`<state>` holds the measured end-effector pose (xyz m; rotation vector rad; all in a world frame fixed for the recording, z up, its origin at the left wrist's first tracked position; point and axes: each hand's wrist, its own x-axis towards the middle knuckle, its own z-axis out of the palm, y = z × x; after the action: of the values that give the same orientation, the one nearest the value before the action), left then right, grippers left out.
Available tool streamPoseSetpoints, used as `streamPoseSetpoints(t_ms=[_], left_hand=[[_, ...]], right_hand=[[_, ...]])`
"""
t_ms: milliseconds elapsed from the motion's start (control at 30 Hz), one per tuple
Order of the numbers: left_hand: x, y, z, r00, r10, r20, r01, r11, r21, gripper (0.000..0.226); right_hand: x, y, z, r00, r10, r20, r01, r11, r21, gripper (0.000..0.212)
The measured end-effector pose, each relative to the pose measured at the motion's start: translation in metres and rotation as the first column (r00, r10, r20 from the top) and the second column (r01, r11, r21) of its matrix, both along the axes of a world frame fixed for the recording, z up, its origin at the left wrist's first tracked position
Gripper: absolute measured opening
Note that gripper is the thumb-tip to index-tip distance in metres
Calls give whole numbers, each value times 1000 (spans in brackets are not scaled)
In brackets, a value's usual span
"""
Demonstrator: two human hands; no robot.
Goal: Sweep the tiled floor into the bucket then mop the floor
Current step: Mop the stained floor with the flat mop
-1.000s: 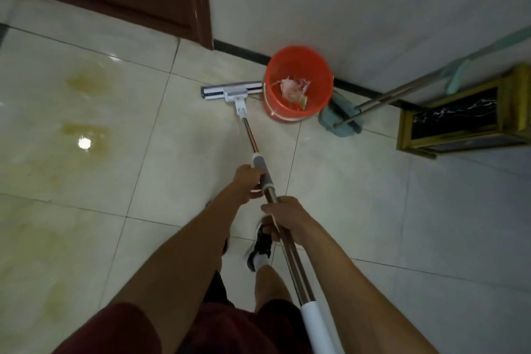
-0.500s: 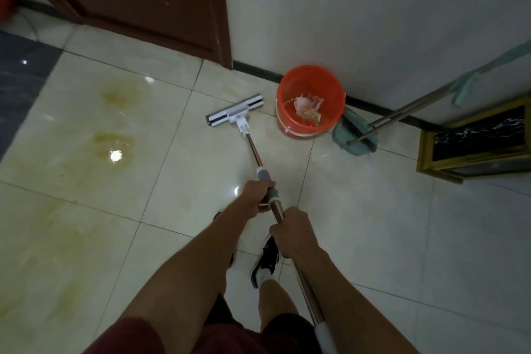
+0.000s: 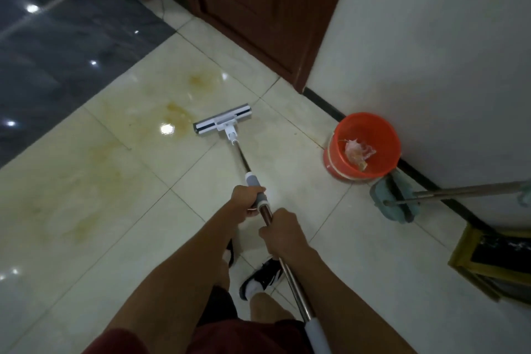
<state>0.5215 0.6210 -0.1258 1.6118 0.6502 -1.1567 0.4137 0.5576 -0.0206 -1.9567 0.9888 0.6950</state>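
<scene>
Resting flat on the cream tiled floor (image 3: 287,169), the flat mop head (image 3: 222,123) sits just beside the yellow-brown stain (image 3: 178,112), well to the left of the red bucket (image 3: 363,146). Pole (image 3: 244,159) runs back toward the person. Left hand (image 3: 247,201) curled round the grey grip, fingers clamped; right hand (image 3: 283,234) wrapped round the bare metal shaft just behind it, fingers also clamped. Bucket stands against the wall, crumpled wrapper-like rubbish (image 3: 359,151) inside, so sweeping looks done. Risks as judged: stain looks wet and glossy, so a shoe (image 3: 263,279) stepping toward it from the bucket side could slip. A wide swing rightward could knock the bucket and tip it. The second mop (image 3: 393,201), leaning just right of the bucket, could be dislodged by the same swing. Pushing through the stain without rinsing may smear it across clean tiles.
</scene>
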Motion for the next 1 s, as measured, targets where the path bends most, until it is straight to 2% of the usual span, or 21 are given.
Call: streamPoseSetpoints(t_ms=[167, 367, 600, 667, 733, 867, 1000], left_hand=[[29, 62, 4, 984, 178, 4, -178, 984, 16, 35], [69, 153, 0, 933, 360, 14, -360, 933, 26, 44], [100, 262, 2, 777, 628, -37, -629, 777, -33, 41], [105, 290, 2, 738, 674, -39, -675, 737, -45, 39], [105, 314, 4, 692, 721, -35, -721, 691, -50, 35], [102, 355, 4, 615, 788, -32, -789, 614, -34, 44], [97, 386, 4, 526, 850, -21, -851, 526, -7, 43]], right_hand=[[40, 43, 4, 979, 206, 10, -206, 979, 8, 11], [103, 115, 4, 908, 417, -25, -418, 909, 1, 11], [160, 213, 10, 795, 604, -51, -604, 797, 3, 13], [173, 238, 10, 752, 656, -57, -657, 754, 14, 8], [182, 260, 10, 712, 699, -63, -699, 715, 18, 12], [193, 295, 10, 649, 757, -77, -756, 653, 44, 14], [203, 324, -1, 572, 817, -72, -816, 576, 51, 13]])
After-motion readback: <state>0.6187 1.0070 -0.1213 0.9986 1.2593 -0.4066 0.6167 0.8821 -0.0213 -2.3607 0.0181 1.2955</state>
